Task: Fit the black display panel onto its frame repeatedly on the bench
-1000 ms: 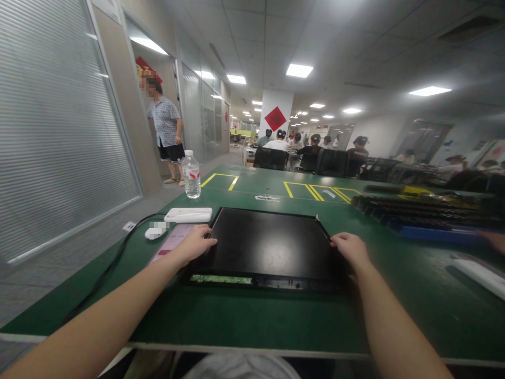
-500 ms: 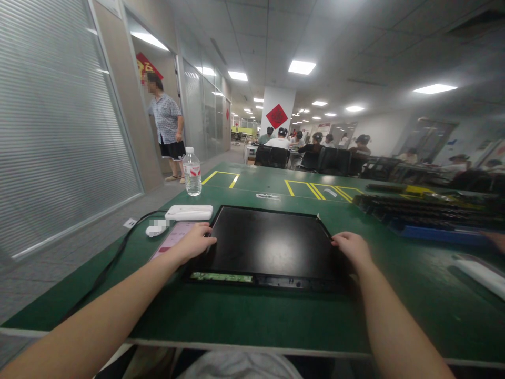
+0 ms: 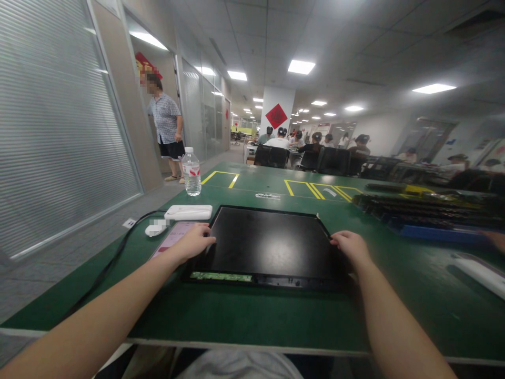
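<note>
A black display panel (image 3: pixel 272 242) lies face up on the green table, with a green circuit strip (image 3: pixel 221 277) exposed along the left part of its near edge. My left hand (image 3: pixel 196 240) grips the panel's left edge, fingers closed and thumb toward the screen. At the right edge, my right hand (image 3: pixel 350 246) pinches the frame between thumb and fingers. The undersides of both grips are hidden. Under my left wrist lies a pinkish phone (image 3: pixel 172 240), partly covered by the arm. Beside it are a white rounded object (image 3: pixel 156 228) and a white flat case (image 3: pixel 188 212).
A water bottle (image 3: pixel 192 173) stands at the back left, near yellow tape marks (image 3: pixel 220 173). Stacked dark strips with a blue tray (image 3: pixel 437 232) occupy the right side. A white object (image 3: pixel 483 273) lies at the right edge. A person (image 3: pixel 166 118) stands in the doorway; others sit farther back.
Almost nothing differs. Both hands keep their places on the panel's edges, and the view has shifted very slightly.
</note>
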`<state>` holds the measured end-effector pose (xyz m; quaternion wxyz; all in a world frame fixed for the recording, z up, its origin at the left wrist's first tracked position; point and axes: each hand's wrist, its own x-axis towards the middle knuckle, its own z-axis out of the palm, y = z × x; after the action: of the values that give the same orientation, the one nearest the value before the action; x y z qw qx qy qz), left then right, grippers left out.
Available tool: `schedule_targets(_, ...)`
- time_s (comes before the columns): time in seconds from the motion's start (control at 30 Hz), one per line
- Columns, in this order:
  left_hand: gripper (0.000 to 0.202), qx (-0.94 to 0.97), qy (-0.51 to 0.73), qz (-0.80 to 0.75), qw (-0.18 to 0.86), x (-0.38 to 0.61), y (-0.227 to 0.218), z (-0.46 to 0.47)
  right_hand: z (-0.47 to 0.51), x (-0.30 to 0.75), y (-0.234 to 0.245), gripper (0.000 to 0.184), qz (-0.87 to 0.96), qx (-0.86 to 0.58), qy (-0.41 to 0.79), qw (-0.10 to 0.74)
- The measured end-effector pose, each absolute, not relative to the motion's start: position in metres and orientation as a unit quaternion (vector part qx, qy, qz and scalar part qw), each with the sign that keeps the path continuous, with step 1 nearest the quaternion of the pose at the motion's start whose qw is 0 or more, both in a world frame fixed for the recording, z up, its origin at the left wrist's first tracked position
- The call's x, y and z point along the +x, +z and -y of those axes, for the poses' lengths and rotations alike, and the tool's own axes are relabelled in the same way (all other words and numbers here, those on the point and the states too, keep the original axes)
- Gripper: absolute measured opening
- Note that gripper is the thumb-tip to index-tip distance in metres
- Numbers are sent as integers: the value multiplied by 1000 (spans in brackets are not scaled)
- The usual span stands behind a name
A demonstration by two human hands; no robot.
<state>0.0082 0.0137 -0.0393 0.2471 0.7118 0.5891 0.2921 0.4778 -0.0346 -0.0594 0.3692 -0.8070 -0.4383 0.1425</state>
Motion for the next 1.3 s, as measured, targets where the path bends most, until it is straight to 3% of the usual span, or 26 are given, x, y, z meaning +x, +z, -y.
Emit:
schedule_targets(0.2,17,727,278,-583,232,7,-40,-15,35,477,-58,21,451,-813,121,348)
schedule_targets(0.33,55,762,237,-573,190,6,-35,-10,38,471,-52,19,471,-821,84,310)
schedule_targets(0.43,69,811,192,-532,149,2,-29,-4,40,463,-49,20,491,-812,69,309)
schedule_targets(0.77,69,903,72,-394,156,-11,-9,11,46,448,-43,26,585,-761,75,270)
schedule_targets(1.03,65,919,73,-351,166,-10,-3,14,46,452,-44,28,555,-788,72,257)
schedule_targets(1.3,77,927,81,-326,163,-17,-8,7,44,457,-46,30,520,-814,71,251)
